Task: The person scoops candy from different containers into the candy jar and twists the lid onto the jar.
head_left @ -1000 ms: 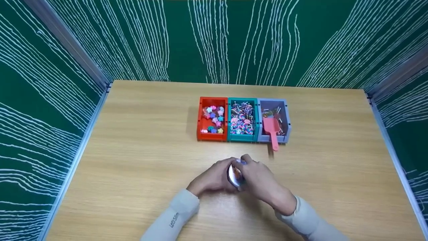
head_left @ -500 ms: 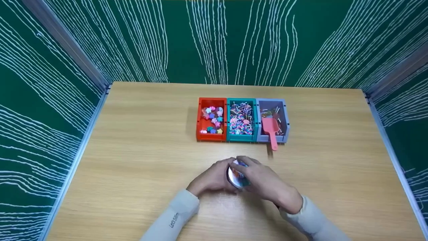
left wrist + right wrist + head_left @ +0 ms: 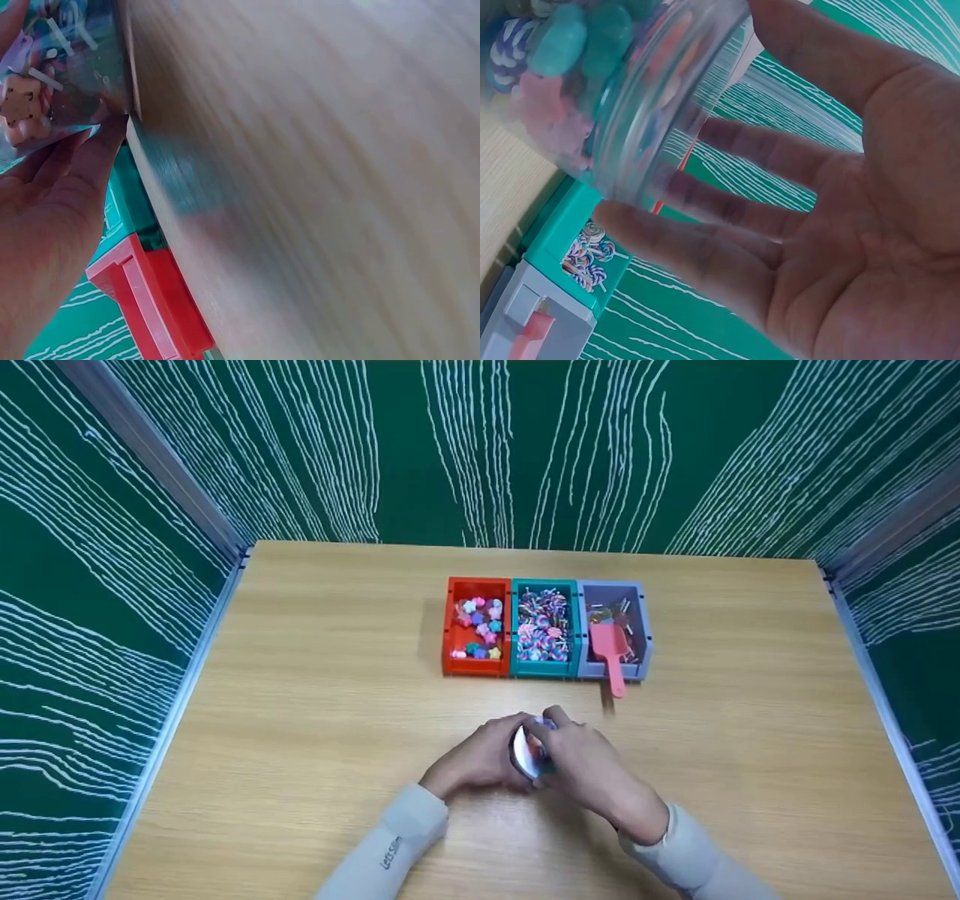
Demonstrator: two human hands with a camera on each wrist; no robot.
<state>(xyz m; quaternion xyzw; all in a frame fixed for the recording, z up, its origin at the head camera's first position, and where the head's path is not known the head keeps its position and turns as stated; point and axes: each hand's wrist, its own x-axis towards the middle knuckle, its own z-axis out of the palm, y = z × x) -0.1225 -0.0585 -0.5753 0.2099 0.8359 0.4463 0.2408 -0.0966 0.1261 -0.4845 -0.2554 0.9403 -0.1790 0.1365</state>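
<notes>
A clear plastic jar [image 3: 527,754] full of small colourful charms is held above the table, between both hands. My left hand [image 3: 486,754] grips its body from the left; in the left wrist view, fingers curl round the jar [image 3: 79,90] at its bottom end. My right hand [image 3: 589,765] is at the jar's top, thumb and fingers spread round the rim. In the right wrist view the clear lid end [image 3: 690,90] sits between that thumb and the fingertips [image 3: 619,219]. Star shapes and swirled candy pieces show through the wall. Part of the jar is hidden by the hands.
Three joined bins stand behind the hands: a red bin [image 3: 476,667] with star charms, a green bin [image 3: 544,667] with swirl lollipop charms, and a grey-purple bin [image 3: 643,619] with small clear pieces. A pink scoop [image 3: 611,649] lies in the last, handle over its front.
My right hand turned over the jar top, its fingers flattening across it half a second ago, then came back to nearly its earlier pose. The left hand and bins stayed put.
</notes>
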